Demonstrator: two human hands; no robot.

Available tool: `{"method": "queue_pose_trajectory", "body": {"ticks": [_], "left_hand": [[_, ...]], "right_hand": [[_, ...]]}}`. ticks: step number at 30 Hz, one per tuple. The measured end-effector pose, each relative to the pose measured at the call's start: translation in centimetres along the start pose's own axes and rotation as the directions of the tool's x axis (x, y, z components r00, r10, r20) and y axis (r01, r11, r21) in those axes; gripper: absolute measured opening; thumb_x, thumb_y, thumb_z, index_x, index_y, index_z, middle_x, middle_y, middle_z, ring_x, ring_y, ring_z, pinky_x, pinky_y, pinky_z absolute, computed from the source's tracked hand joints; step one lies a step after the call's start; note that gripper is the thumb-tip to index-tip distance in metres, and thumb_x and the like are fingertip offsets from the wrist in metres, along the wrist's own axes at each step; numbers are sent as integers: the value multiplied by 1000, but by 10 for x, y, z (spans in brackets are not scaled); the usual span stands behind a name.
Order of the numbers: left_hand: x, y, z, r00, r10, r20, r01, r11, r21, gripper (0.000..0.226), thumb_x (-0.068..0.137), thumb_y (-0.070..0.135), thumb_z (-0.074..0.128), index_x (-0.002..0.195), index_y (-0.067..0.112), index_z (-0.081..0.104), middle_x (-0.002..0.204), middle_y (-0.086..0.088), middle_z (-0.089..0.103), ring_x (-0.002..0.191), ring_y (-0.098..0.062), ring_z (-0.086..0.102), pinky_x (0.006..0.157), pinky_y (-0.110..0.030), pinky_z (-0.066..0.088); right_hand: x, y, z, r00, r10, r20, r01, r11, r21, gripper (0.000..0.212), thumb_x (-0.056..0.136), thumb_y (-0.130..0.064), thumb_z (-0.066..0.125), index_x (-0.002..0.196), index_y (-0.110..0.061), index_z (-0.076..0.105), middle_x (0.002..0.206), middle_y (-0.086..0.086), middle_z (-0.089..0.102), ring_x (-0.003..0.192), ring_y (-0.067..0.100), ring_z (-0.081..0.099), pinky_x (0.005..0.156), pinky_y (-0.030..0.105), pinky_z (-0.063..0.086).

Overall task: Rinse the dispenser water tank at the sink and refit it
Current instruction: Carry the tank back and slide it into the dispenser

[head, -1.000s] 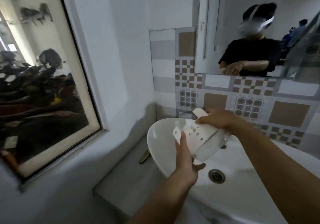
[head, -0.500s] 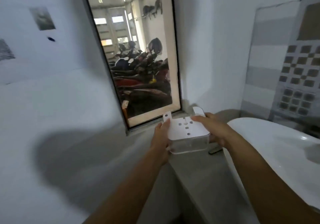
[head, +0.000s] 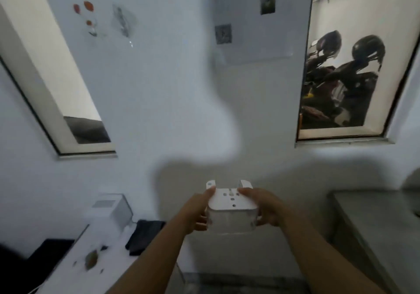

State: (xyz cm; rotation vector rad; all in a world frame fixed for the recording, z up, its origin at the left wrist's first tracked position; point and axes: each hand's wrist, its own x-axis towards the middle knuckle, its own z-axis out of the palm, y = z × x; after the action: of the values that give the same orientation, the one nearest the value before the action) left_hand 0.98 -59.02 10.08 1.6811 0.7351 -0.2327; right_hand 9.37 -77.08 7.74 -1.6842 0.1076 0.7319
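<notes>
The clear water tank (head: pixel 230 220) with its white perforated lid facing up is held level in front of me, in mid-air before a white wall. My left hand (head: pixel 197 212) grips its left side and my right hand (head: pixel 263 208) grips its right side. The white dispenser body (head: pixel 111 210) stands on a white table (head: pixel 68 268) at the lower left, well apart from the tank. The sink is barely in view: only a rounded white edge (head: pixel 411 180) shows at the far right.
A grey counter (head: pixel 372 221) runs along the right. A dark cloth (head: pixel 143 232) and small scraps lie on the table near the dispenser. Two windows are set in the wall, the right one (head: pixel 347 66) showing parked motorbikes. Grey floor shows below my arms.
I have turned left away from the sink, carrying the tank with both hands. The tank went from tilted over the basin to level, and the table with the dispenser has come into view.
</notes>
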Motion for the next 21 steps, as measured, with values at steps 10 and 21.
{"method": "queue_pose_trajectory", "body": {"ticks": [10,21], "left_hand": [[-33,-169,-166,936,-351,-11,346,926,-153,71,86,62,57,131,8,48,103,-19,58,91,-35,61,69,-46,58],[7,-281,-278,842,-529,-105,472,818,-328,75,86,66,52,137,11,45,131,-21,53,110,-39,57,90,-52,53]], "right_hand": [[-2,86,218,923,342,175,-330,939,-93,47,77,-41,75,106,-10,53,97,15,63,84,31,65,70,49,59],[53,135,382,810,506,297,-451,860,-237,46,78,-48,71,105,-14,54,104,12,63,85,29,62,63,37,53]]}}
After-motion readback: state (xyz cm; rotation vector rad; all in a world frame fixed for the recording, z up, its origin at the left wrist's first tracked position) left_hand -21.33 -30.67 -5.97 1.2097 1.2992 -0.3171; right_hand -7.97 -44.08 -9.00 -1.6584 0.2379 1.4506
